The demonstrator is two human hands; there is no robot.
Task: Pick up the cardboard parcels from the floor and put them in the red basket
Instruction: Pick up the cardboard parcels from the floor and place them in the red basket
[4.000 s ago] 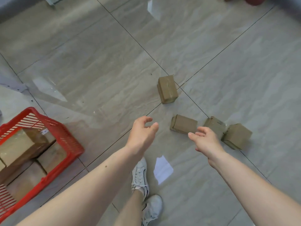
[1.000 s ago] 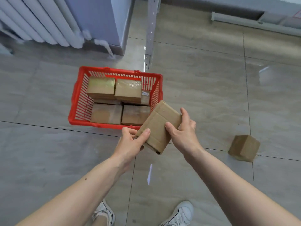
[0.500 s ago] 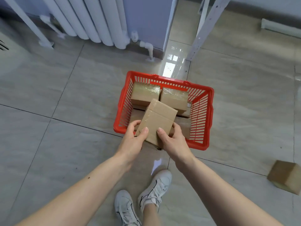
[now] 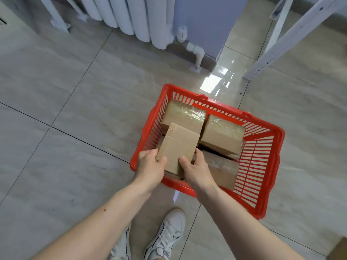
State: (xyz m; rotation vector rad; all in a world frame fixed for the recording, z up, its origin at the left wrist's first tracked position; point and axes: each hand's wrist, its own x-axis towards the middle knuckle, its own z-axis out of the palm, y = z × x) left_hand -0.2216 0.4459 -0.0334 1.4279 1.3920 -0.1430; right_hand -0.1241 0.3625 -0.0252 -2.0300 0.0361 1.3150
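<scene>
A flat cardboard parcel [image 4: 178, 147] is held over the near left part of the red basket [image 4: 262, 177]. My left hand [image 4: 151, 166] grips its near left corner, thumb on top. My right hand [image 4: 195, 169] grips its near right corner, thumb on top too. Inside the basket lie several other parcels: two with shiny tape at the back [image 4: 185, 114] [image 4: 223, 134] and one at the near right [image 4: 221, 170]. Another parcel [image 4: 339, 249] shows at the bottom right edge of the floor, mostly cut off.
A white radiator [image 4: 131, 14] and its pipe [image 4: 197, 51] stand along the far wall. A white frame leg [image 4: 281, 45] slants down to the floor beyond the basket on the right. My white shoes [image 4: 165, 235] are just behind the basket on the grey tiles.
The parcel in both hands has moved forward and lower over the basket. The view has shifted closer, so the basket sits nearer and the loose parcel slid to the bottom right corner.
</scene>
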